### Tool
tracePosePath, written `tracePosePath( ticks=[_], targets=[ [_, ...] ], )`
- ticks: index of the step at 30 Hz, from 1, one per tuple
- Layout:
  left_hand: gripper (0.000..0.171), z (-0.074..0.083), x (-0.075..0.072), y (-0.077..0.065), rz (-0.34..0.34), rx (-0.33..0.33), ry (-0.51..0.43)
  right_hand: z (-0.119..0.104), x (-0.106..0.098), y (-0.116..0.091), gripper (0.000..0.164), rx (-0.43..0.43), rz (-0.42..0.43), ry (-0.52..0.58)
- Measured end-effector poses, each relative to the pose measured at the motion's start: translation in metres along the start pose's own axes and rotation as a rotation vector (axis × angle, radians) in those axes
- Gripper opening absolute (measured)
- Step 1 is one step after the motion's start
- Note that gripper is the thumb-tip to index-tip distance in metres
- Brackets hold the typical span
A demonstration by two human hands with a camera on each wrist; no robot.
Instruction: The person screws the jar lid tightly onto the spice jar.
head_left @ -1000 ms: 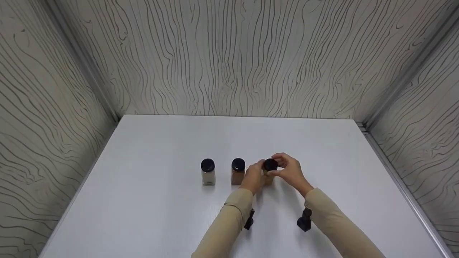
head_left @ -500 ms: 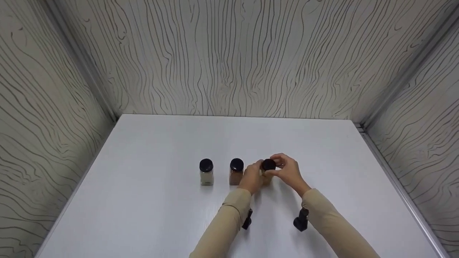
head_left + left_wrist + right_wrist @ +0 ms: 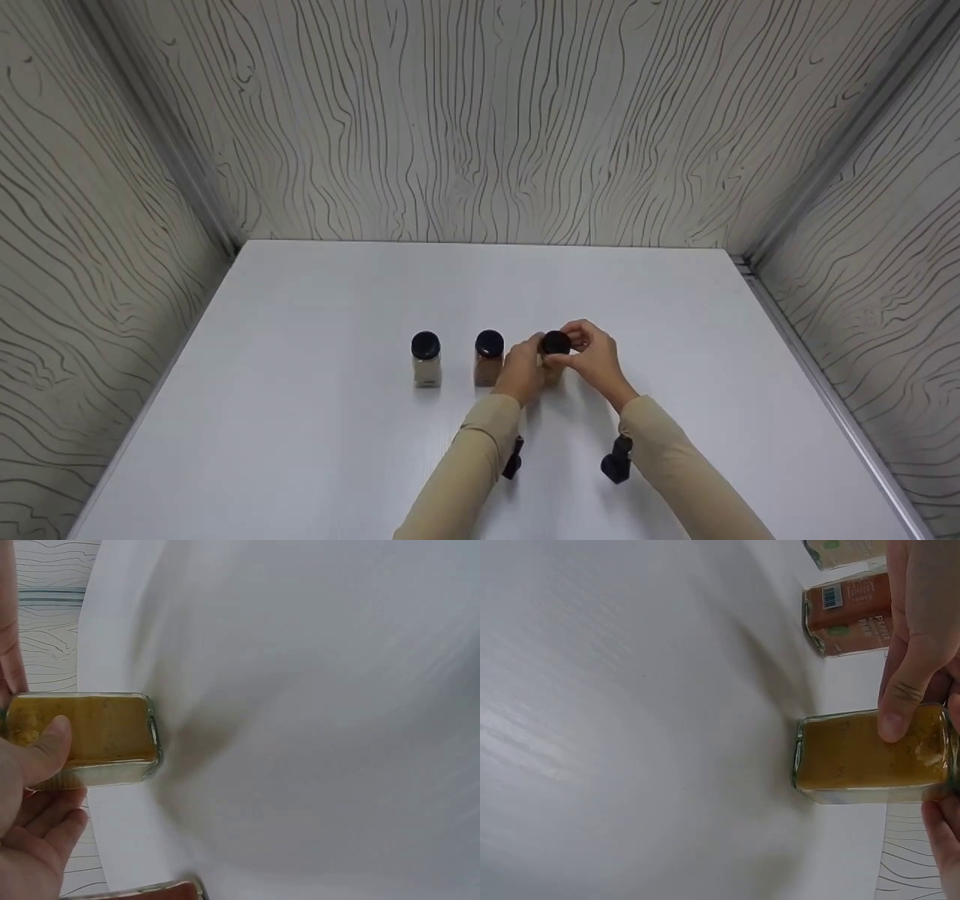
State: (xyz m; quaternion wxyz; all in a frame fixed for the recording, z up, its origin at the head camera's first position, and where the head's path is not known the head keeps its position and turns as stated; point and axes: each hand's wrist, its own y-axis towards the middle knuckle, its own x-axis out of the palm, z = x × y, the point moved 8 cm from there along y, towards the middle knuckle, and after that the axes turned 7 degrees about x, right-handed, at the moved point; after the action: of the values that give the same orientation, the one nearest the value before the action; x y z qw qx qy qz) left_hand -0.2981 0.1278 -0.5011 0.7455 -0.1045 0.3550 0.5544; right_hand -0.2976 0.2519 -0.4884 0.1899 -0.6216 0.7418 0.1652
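Observation:
A square glass spice jar [image 3: 109,731] with yellow-brown powder and a black cap [image 3: 556,343] stands upright on the white table. My left hand [image 3: 521,369] grips its body, and in the left wrist view the thumb [image 3: 49,750] lies across the glass. My right hand [image 3: 596,358] holds the cap, thumb at the near side and fingers curled at the far side. To the left is a jar of reddish-brown spice [image 3: 488,367], its label reading "PEPPER" in the right wrist view. Farther left stands a jar of pale powder [image 3: 427,367]. Both have black caps on.
The white table [image 3: 300,420] ends at a back wall [image 3: 465,127] with a wood-grain pattern, and similar walls rise at both sides. Small black devices, one by the left wrist [image 3: 513,459] and one by the right wrist [image 3: 616,463], hang below the sleeves.
The head view has shifted slightly, so everything appears a little farther left. My right wrist and forearm have swung slightly left, while both hands keep hold of the yellow-brown spice jar.

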Motion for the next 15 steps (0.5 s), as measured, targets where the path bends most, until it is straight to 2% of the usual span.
tracePosePath(
  ticks=[7, 15],
  targets=[
    [0.034, -0.001, 0.005, -0.002, -0.011, -0.022, -0.040, 0.007, 0.003, -0.002, 0.048, 0.016, -0.053, 0.015],
    [0.039, -0.002, -0.002, 0.002, -0.009, 0.009, 0.008, -0.006, 0.008, -0.007, 0.058, -0.073, -0.167, 0.067]
  ],
)
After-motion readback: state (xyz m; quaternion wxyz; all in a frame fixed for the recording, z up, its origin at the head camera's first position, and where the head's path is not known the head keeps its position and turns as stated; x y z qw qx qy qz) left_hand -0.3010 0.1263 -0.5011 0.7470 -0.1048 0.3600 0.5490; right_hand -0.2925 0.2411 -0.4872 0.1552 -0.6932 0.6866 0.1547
